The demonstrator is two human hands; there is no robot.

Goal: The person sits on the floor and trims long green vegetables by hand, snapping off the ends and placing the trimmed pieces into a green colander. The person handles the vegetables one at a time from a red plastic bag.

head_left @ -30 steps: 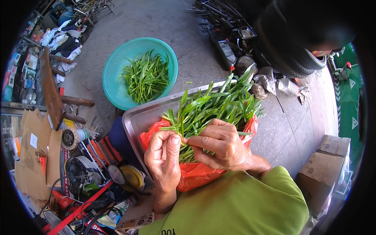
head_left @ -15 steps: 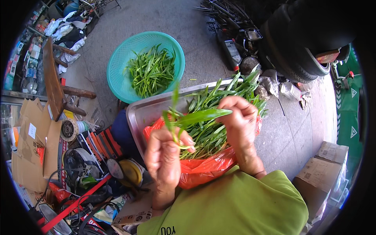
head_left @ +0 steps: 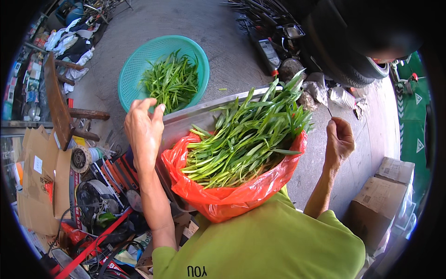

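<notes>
While the left hand hangs open and empty just short of the basket, the right hand pinches a thin stem. Between the 2 hands sits a red bag of greens.

The one camera sat on my head, looking steeply down and close over my lap and the floor.

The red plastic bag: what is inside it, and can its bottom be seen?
The red plastic bag holds a pile of long green leafy stalks that stick out over its rim. They fill the bag, so its bottom and anything beneath them are hidden.
</notes>
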